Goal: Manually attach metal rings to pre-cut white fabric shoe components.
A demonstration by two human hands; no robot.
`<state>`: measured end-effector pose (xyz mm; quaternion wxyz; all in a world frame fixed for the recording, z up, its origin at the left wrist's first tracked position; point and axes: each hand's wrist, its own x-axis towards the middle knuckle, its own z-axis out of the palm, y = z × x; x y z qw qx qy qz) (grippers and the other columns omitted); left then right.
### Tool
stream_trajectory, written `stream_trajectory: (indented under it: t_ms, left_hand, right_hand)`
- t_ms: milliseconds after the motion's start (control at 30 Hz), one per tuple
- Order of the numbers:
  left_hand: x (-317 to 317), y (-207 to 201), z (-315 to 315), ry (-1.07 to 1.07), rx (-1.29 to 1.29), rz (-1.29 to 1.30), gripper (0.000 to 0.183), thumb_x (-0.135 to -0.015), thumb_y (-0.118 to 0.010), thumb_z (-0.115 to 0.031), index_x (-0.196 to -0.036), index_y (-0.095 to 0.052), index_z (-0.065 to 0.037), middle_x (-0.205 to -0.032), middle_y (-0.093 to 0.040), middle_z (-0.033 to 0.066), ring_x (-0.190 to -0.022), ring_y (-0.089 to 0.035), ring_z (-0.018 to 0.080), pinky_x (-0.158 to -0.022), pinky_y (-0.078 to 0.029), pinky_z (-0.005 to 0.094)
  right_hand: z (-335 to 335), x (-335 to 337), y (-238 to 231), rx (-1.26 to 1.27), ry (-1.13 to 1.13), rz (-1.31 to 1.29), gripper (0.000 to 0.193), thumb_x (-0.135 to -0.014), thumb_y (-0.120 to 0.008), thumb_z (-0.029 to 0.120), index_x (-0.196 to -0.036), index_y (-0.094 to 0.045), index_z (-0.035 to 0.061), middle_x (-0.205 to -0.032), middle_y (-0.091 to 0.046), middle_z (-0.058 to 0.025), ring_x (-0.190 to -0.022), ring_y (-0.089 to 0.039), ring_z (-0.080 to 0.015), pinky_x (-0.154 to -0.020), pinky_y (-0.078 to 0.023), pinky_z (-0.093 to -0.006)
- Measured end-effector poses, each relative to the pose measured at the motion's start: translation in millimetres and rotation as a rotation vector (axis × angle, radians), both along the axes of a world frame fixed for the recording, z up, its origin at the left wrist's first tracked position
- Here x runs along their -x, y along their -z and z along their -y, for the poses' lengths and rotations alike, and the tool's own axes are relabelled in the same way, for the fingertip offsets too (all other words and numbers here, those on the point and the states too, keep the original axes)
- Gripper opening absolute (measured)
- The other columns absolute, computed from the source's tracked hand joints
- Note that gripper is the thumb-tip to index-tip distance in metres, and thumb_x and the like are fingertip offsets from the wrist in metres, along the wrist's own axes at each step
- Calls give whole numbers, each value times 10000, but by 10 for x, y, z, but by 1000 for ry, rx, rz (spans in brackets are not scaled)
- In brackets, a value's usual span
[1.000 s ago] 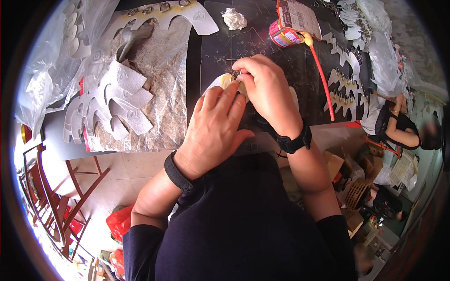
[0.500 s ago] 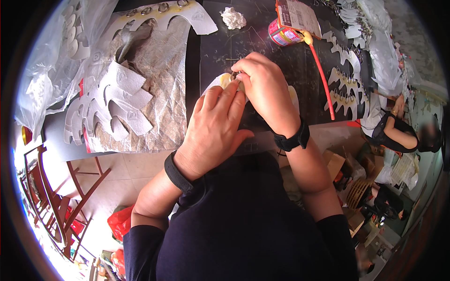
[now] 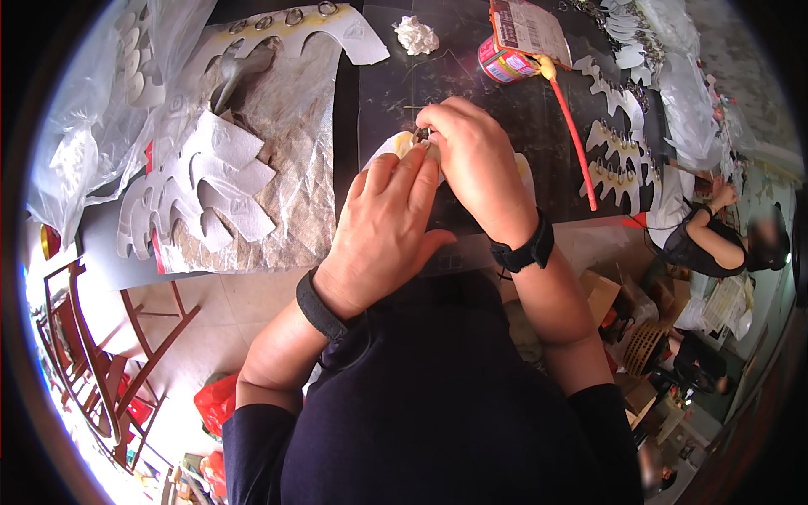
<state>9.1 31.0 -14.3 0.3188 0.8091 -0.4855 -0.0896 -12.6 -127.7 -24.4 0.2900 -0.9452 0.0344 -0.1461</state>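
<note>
Far left: clear plastic bag (image 3: 80, 160), then a stack of white cutouts (image 3: 198, 198) on a crinkled sheet (image 3: 295, 185). Centre, on the black table (image 3: 505, 126): left hand (image 3: 383, 231) lies flat, fingers (image 3: 404, 181) extended and pressing down on a white piece (image 3: 389, 150) with a yellow smear. Right hand (image 3: 480, 168) just beside it and touching it, fingers curled shut, pinching a small metal ring (image 3: 422, 133) at the piece's top edge. Black bands on both wrists. Behind: crumpled tissue (image 3: 417, 35), a red can (image 3: 503, 63), a yellow-tipped red rod (image 3: 572, 130). Right: more cutouts with rings (image 3: 619, 160), another person (image 3: 711, 240) seated at the edge.
</note>
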Motion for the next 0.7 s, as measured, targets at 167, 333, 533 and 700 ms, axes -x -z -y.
stream_trajectory:
  t_ms: [167, 333, 533, 700]
  left_hand:
    - [3, 2, 12, 8, 14, 8, 795, -635, -784, -250, -1282, -422, 36, -1297, -465, 163, -1115, -469, 349, -934, -411, 426]
    - [2, -5, -10, -16, 5, 0, 773, -640, -783, -244, -1270, -436, 41, -1279, -484, 173, -1107, -473, 359, -945, -402, 442]
    - [0, 5, 11, -10, 17, 18, 765, -656, -779, -256, -1269, -434, 45, -1276, -495, 181, -1101, -484, 372, -944, -402, 438]
    - [5, 8, 12, -9, -3, 60, 774, -670, -772, -286, -1276, -423, 47, -1270, -495, 187, -1102, -480, 378, -939, -398, 449]
  right_hand:
    - [22, 2, -32, 33, -24, 10, 42, -700, -557, 1, -716, -518, 3, -742, -526, -147, -756, -550, -343, -676, -455, -427]
    - [10, -24, 14, 52, -40, 25, 49, -692, -580, 25, -693, -532, 15, -755, -538, -144, -762, -552, -339, -686, -463, -416]
    - [12, -13, 9, 80, -22, 30, 37, -694, -598, 28, -711, -568, 14, -756, -555, -129, -756, -563, -311, -706, -481, -389]
    - [-2, -15, 13, 53, -16, 39, 53, -695, -589, 14, -746, -578, 3, -763, -559, -134, -765, -559, -326, -695, -473, -397]
